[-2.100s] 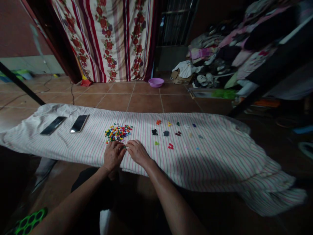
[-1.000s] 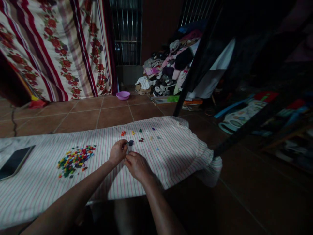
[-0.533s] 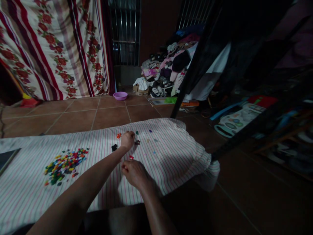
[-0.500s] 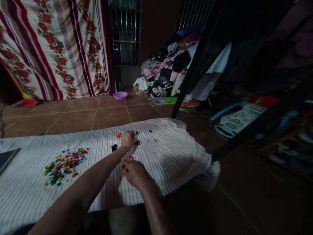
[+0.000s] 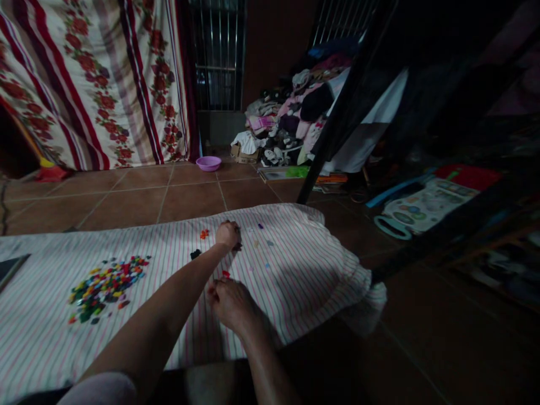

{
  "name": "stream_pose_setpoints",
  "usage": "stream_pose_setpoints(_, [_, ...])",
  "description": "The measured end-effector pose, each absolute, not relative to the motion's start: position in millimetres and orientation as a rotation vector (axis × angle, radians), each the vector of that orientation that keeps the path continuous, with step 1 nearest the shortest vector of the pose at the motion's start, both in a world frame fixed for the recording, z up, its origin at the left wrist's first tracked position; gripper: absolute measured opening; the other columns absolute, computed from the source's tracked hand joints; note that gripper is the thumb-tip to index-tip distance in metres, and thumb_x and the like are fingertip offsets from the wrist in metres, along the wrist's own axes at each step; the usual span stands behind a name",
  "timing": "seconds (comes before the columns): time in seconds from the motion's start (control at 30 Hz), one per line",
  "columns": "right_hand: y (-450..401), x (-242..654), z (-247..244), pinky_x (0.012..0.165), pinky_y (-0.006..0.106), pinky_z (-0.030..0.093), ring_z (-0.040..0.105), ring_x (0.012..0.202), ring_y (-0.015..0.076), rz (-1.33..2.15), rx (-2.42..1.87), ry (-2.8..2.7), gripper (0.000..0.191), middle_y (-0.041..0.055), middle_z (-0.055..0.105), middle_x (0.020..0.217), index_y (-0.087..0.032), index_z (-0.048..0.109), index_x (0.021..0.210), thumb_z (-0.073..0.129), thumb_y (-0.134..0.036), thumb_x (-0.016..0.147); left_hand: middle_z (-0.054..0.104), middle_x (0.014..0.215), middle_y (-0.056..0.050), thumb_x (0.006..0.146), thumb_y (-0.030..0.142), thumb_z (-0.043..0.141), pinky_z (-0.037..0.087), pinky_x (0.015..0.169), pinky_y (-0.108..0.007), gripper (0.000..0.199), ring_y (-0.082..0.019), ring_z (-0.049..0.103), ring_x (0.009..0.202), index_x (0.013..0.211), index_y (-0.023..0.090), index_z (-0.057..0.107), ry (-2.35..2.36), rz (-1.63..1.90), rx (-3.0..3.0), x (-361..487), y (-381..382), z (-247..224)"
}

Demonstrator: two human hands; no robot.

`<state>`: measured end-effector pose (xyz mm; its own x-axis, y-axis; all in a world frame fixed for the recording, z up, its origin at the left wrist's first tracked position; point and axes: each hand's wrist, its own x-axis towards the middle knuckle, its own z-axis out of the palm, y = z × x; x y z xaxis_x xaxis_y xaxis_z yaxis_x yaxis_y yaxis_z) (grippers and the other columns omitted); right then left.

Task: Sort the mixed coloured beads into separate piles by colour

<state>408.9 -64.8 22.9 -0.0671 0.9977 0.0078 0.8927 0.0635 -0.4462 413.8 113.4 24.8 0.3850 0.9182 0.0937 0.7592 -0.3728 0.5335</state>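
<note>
The left hand (image 5: pixel 228 234) has just slid over the green pieces, hiding them; work seems centred there. The right hand (image 5: pixel 231 302) curls beside the red pieces (image 5: pixel 226 274). Whether either grips anything, I can't tell.

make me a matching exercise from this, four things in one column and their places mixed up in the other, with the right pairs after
Things
1. left hand
2. right hand
3. mixed pile
4. bowl

Places
a. on the tiled floor
b. just on the near side of the red pieces
c. in the picture, left of the black pieces
d. over the cloth, near its far edge

Right pairs: 1-d, 2-b, 3-c, 4-a
</note>
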Motion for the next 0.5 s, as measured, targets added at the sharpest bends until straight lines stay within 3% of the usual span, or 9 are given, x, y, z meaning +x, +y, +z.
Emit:
stream_pose_setpoints(0.1, [-65,408,26,0.081,0.032,0.047,0.069,0.09,0.0228,0.48,-1.918,-2.041,0.026,0.0079,0.074,0.094,-0.019,0.069,0.094,0.043,-0.021,0.092,0.071,0.102,-0.011,0.083,0.012,0.05,0.052,0.086,-0.025,0.027,-0.018,0.067,0.096,0.096,0.017,0.073,1.422,0.531,2.247,415,113,22])
stream_pose_setpoints(0.3, [-63,408,25,0.082,0.03,0.045,0.068,0.091,0.0211,0.493,-1.913,-2.031,0.027,0.0081,0.074,0.096,-0.019,0.07,0.094,0.043,-0.022,0.093,0.069,0.103,-0.008,0.088,0.014,0.042,0.054,0.065,-0.022,0.031,-0.009,0.066,0.065,0.099,0.016,0.07,1.348,0.572,2.235,411,108,15])
stream_pose_setpoints(0.5, [-61,409,24,0.075,0.026,0.042,0.067,0.087,0.0184,0.515,-1.86,-2.023,0.019,0.0045,0.074,0.092,-0.021,0.069,0.093,0.05,-0.021,0.09,0.069,0.101,-0.009,0.082,0.012,0.051,0.051,0.087,-0.028,0.027,-0.018,0.066,0.096,0.099,0.018,0.071,1.353,0.656,2.307,391,104,16])
